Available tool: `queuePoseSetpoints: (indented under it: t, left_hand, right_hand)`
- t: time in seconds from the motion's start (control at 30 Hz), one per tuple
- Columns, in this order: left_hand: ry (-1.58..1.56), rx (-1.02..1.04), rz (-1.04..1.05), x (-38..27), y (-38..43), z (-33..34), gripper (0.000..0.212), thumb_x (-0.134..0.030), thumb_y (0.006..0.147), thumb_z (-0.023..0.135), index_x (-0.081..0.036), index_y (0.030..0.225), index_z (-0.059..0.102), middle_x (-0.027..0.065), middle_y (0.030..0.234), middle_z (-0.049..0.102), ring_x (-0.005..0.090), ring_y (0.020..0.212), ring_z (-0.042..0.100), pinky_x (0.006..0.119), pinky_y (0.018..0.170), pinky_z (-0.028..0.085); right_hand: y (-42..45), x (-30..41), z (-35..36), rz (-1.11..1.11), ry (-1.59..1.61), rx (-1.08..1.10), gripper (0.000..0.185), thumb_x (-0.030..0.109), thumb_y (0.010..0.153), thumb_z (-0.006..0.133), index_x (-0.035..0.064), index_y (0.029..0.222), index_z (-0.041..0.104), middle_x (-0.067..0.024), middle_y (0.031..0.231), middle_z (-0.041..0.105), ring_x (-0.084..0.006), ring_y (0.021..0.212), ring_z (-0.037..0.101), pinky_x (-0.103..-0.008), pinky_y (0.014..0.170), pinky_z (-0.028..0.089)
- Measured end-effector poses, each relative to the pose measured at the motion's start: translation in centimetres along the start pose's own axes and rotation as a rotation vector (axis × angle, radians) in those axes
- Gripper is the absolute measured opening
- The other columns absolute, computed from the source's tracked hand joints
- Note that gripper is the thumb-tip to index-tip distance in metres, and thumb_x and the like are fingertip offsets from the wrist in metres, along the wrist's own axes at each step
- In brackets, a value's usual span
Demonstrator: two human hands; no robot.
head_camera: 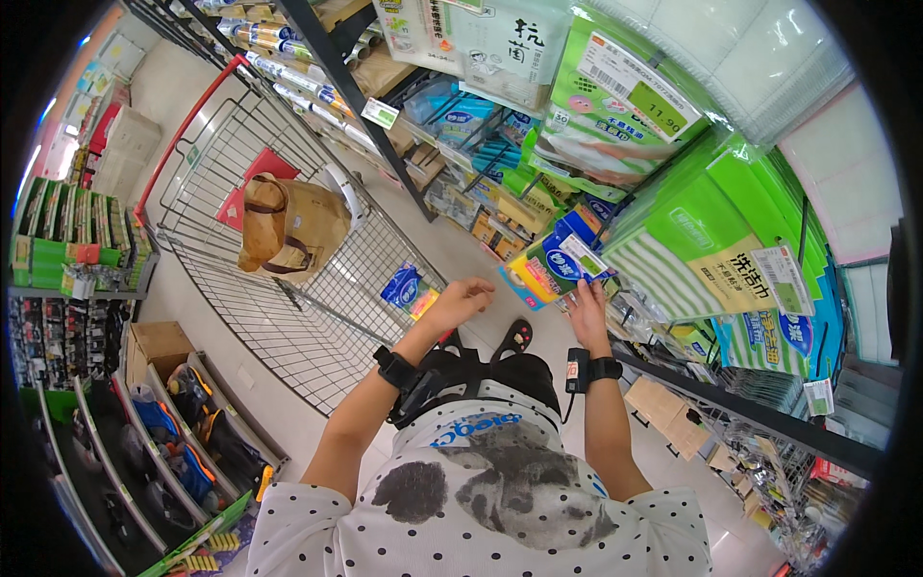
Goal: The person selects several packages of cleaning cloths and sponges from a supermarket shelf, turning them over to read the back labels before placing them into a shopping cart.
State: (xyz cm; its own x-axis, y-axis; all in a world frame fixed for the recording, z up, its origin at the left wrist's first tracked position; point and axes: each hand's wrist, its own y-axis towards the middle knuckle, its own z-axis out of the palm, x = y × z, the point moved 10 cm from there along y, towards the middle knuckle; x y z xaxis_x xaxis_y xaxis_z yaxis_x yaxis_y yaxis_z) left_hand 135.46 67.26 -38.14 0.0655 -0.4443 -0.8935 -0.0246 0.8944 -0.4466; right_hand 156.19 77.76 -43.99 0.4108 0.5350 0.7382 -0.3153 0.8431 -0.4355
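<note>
My right hand (588, 311) touches the lower right edge of a blue and yellow packet of cleaning cloths (541, 274) at the shelf rack. Its fingertips lie against the packet, beside a price tag (583, 254); whether they grip it I cannot tell. To the left, my left hand (461, 306) is raised with loosely bent fingers and holds nothing. It is near the side of a wire shopping cart (288, 346). A similar blue and yellow packet (408, 290) lies in the cart, partly behind my left forearm.
A brown bag (296, 227) sits in the cart, whose red handle (189, 130) is at the far end. Green and white cloth packs (685, 267) hang at right, beyond a black rack post (353, 108). Slanted racks of footwear (180, 447) stand at lower left.
</note>
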Motion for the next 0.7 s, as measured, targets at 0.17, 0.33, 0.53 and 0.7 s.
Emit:
queuePoseSetpoints:
  t: [0.17, 0.33, 0.53, 0.7]
  left_hand:
    - [-0.046, -0.028, 0.023, 0.3, -0.8, -1.1, 0.028, -0.013, 0.075, 0.052, 0.004, 0.098, 0.053, 0.0076, 0.078, 0.056, 0.0132, 0.069, 0.052, 0.025, 0.063, 0.043]
    - [-0.003, -0.019, 0.055, 1.0, -1.2, -2.4, 0.036, -0.016, 0.074, 0.056, 0.004, 0.104, 0.049, 0.0111, 0.086, 0.056, 0.0157, 0.072, 0.052, 0.026, 0.065, 0.044]
    - [0.368, -0.134, 0.262, -2.8, -2.2, -1.9, 0.095, -0.037, 0.057, 0.072, -0.001, 0.127, 0.019, 0.0255, 0.120, 0.032, 0.0332, 0.111, 0.034, 0.036, 0.090, 0.033]
    - [0.637, -0.084, 0.086, -5.4, -2.4, 0.0, 0.113, -0.040, 0.050, 0.074, -0.005, 0.131, 0.004, 0.0288, 0.123, 0.023, 0.0385, 0.117, 0.024, 0.039, 0.094, 0.027]
  right_hand:
    - [-0.8, -1.2, 0.4, 0.052, -0.027, 0.027, 0.026, 0.016, 0.081, 0.053, 0.0151, 0.106, 0.044, 0.0023, 0.100, 0.050, -0.0116, 0.089, 0.047, -0.0307, 0.078, 0.038]
    - [-2.9, -3.9, 0.9, 0.186, -0.180, 0.032, 0.029, 0.018, 0.081, 0.054, 0.0118, 0.107, 0.044, 0.0015, 0.097, 0.050, -0.0107, 0.086, 0.048, -0.0279, 0.074, 0.038]
    - [-4.6, -1.1, 9.6, 0.145, -0.382, 0.162, 0.035, 0.020, 0.080, 0.055, 0.0050, 0.109, 0.042, -0.0039, 0.101, 0.050, -0.0113, 0.090, 0.048, -0.0268, 0.075, 0.040]
    - [-5.6, 3.0, 16.1, -0.085, -0.375, 0.240, 0.040, 0.018, 0.081, 0.053, 0.0017, 0.113, 0.036, -0.0075, 0.106, 0.046, -0.0124, 0.096, 0.045, -0.0287, 0.081, 0.039]
